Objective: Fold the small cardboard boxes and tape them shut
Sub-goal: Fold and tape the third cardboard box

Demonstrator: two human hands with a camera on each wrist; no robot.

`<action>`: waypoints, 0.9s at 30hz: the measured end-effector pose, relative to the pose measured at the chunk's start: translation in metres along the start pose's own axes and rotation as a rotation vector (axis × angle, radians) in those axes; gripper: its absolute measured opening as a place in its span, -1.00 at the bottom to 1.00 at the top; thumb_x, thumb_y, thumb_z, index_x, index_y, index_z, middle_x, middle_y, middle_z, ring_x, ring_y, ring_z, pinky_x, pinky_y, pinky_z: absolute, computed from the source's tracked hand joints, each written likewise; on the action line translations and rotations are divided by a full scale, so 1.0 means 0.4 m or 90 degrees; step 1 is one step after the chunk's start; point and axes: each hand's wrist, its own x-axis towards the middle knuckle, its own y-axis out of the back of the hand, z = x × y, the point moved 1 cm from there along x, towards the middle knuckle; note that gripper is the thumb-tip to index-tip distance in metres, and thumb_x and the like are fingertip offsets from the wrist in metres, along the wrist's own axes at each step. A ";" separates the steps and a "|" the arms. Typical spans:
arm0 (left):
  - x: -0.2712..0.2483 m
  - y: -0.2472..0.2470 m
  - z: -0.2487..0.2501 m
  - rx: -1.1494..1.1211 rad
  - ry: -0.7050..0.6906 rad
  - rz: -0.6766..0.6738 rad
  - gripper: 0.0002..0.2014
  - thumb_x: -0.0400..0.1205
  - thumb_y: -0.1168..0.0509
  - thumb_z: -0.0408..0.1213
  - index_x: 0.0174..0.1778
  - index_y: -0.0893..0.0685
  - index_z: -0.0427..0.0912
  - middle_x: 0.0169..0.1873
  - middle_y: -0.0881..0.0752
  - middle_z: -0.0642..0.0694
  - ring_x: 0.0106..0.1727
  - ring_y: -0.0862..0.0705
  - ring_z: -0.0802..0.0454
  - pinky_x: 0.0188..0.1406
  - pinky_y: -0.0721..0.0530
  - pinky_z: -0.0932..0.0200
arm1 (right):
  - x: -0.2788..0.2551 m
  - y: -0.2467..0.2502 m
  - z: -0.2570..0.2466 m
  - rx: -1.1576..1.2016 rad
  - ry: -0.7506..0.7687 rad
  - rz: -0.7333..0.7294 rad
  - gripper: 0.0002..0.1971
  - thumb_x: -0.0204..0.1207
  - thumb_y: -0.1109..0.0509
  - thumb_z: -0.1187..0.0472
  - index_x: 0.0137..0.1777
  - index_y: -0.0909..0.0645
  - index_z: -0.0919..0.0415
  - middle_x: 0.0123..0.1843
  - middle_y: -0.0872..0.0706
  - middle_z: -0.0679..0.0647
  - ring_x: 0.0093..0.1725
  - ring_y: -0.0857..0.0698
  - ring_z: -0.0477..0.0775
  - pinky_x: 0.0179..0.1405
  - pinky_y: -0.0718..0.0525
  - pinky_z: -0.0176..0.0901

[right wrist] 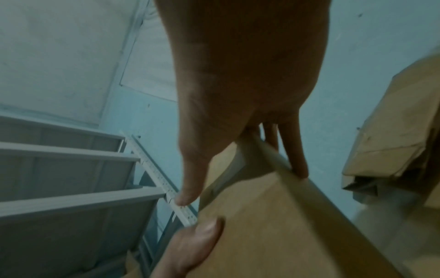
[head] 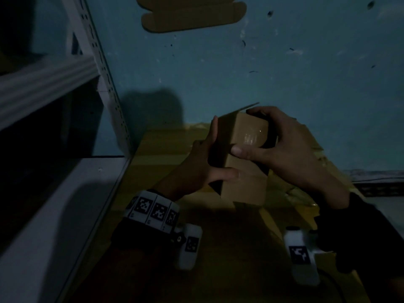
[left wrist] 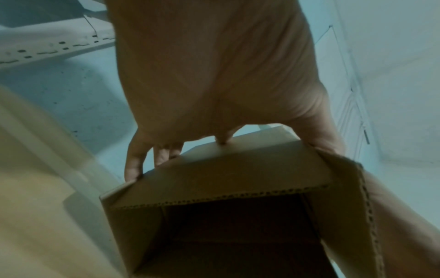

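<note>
A small brown cardboard box [head: 244,178] is held up between both hands in the middle of the head view. My left hand [head: 209,158] grips its shaded left side, fingers lying up along that side and the thumb across the front face. My right hand [head: 249,132] curls round the box's far end, thumb on a glossy strip of tape [head: 251,137]. One thin flap [head: 249,107] sticks out at that far end. The box [left wrist: 226,178] shows an open, dark near end in the left wrist view. In the right wrist view the box [right wrist: 273,216] sits between my thumb and fingers [right wrist: 297,161].
A grey metal shelf rack [head: 43,84] stands close on the left. Flat cardboard sheets [head: 164,149] lie under the hands. Another flat box blank [head: 192,16] lies at the top against the blue surface. Crumpled brown cardboard [right wrist: 393,131] is piled at the right.
</note>
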 end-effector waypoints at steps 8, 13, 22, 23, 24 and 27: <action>0.001 0.003 -0.001 0.008 -0.009 -0.004 0.31 0.23 -0.60 0.14 0.62 0.31 0.45 0.56 -0.41 -0.05 0.54 -0.41 -0.12 0.33 -0.61 -0.34 | 0.009 0.019 0.000 0.020 -0.044 -0.034 -0.24 0.16 -0.72 0.02 0.39 -0.58 0.13 0.18 -0.75 -0.04 0.06 -0.77 -0.15 -0.09 -0.75 -0.30; -0.001 0.005 0.002 0.001 0.001 -0.017 0.31 0.26 -0.61 0.05 0.65 0.31 0.37 0.48 -0.50 0.06 0.50 -0.48 -0.03 0.36 -0.61 -0.27 | 0.007 0.032 -0.005 -0.023 -0.043 -0.056 -0.27 0.17 -0.69 -0.05 0.39 -0.61 0.08 0.18 -0.77 -0.07 0.14 -0.77 -0.03 0.15 -0.78 0.15; -0.002 0.006 0.006 -0.012 -0.022 -0.018 0.18 0.45 -0.55 -0.41 0.72 0.21 0.16 0.12 -0.58 0.40 0.10 -0.59 0.60 -0.01 -0.68 0.45 | 0.001 0.024 -0.004 -0.042 -0.042 -0.030 -0.42 0.35 -0.67 0.25 0.36 -0.59 0.05 0.14 -0.72 -0.11 -0.01 -0.68 -0.28 -0.19 -0.63 -0.52; -0.002 0.006 0.008 -0.012 -0.023 -0.014 0.18 0.45 -0.55 -0.41 0.72 0.22 0.15 0.10 -0.58 0.40 0.09 -0.60 0.59 0.00 -0.67 0.46 | 0.002 0.021 -0.003 -0.036 -0.045 -0.024 -0.44 0.36 -0.65 0.28 0.35 -0.58 0.07 0.13 -0.71 -0.09 -0.03 -0.67 -0.29 -0.25 -0.59 -0.57; -0.002 0.006 0.008 -0.012 -0.023 -0.012 0.18 0.46 -0.55 -0.41 0.72 0.22 0.14 0.12 -0.59 0.39 0.11 -0.60 0.57 0.01 -0.67 0.45 | 0.002 0.020 -0.003 -0.024 -0.049 -0.020 -0.45 0.36 -0.64 0.30 0.34 -0.58 0.09 0.12 -0.71 -0.07 -0.04 -0.67 -0.28 -0.29 -0.58 -0.58; -0.001 0.005 0.006 -0.012 -0.024 -0.016 0.18 0.46 -0.56 -0.35 0.72 0.23 0.15 0.18 -0.61 0.35 0.19 -0.61 0.49 0.05 -0.70 0.40 | 0.004 0.015 -0.004 0.001 -0.054 -0.014 -0.47 0.36 -0.64 0.33 0.32 -0.58 0.11 0.11 -0.71 -0.03 -0.06 -0.69 -0.22 -0.33 -0.61 -0.55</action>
